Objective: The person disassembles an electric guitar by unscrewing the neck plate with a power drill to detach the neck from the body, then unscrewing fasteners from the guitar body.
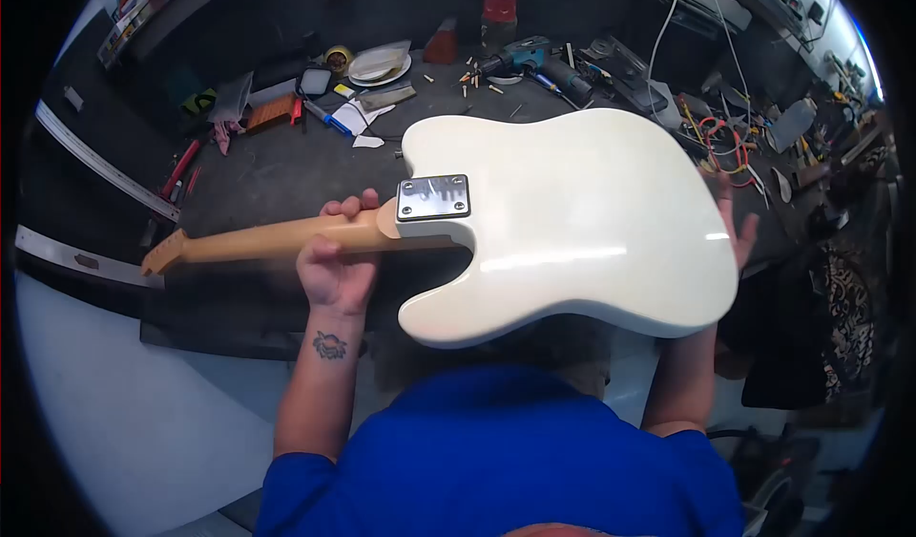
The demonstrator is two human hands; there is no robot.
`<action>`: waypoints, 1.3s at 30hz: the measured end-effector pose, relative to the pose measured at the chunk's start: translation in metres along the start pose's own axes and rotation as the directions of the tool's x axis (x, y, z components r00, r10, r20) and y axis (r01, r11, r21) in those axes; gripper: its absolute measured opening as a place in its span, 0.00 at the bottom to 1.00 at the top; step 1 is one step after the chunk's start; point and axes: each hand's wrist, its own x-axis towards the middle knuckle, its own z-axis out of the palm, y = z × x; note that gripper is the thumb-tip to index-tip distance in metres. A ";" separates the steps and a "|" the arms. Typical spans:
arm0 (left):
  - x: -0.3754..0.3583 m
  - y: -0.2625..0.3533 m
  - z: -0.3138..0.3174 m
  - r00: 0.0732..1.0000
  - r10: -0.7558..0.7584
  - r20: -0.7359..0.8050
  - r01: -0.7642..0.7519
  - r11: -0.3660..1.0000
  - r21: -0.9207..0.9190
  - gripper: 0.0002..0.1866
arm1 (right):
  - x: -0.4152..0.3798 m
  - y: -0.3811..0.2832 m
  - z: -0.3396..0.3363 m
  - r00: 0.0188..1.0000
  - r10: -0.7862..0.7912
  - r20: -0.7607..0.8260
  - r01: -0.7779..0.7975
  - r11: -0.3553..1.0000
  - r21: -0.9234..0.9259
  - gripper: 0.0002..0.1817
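Observation:
A white electric guitar [572,193] is held up over the workbench with its back toward me. Its metal neck plate [434,198] has a screw at each corner. The light wooden neck [277,238] points left, ending in the headstock [167,251]. Wrapped around the neck close to the body is my left hand [339,265], its thumb on the near side and fingertips on the far side. My right hand [739,224] is at the body's rounded right end, fingers stretched out and spread past the edge. The body hides its palm.
On the dark workbench [277,169] lie a teal cordless drill [530,57], a blue marker [327,117], an orange block [274,112] and a red-handled tool [179,168]. Red cable [722,141] and assorted tools crowd the right side. Patterned dark cloth [849,327] hangs at the right.

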 end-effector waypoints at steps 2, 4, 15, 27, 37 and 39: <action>0.004 0.003 -0.008 0.999 -0.029 0.015 0.029 0.999 0.016 0.25 | 0.000 0.004 0.002 0.985 0.172 -0.002 -0.171 0.981 -0.092 0.47; 0.002 0.002 -0.017 0.997 -0.072 0.036 0.072 0.997 0.004 0.25 | -0.001 0.008 0.003 0.977 0.213 -0.007 -0.210 0.957 -0.201 0.48; -0.021 -0.010 -0.004 0.943 -0.289 -0.168 0.314 0.937 0.154 0.32 | 0.010 -0.013 -0.046 0.963 0.270 -0.018 -0.252 0.873 -0.418 0.42; -0.038 -0.003 0.009 0.793 -0.469 -0.389 0.519 0.854 0.027 0.24 | 0.015 -0.013 -0.075 0.990 0.136 -0.033 -0.138 0.914 -0.382 0.29; -0.032 0.021 0.031 0.722 -0.544 -0.428 0.692 0.581 0.428 0.12 | 0.010 -0.018 -0.083 0.987 0.120 -0.108 -0.154 0.902 -0.403 0.19; -0.027 0.034 0.042 0.753 -0.534 -0.385 0.633 0.425 0.647 0.11 | 0.011 -0.020 -0.086 0.985 0.135 -0.108 -0.168 0.897 -0.410 0.17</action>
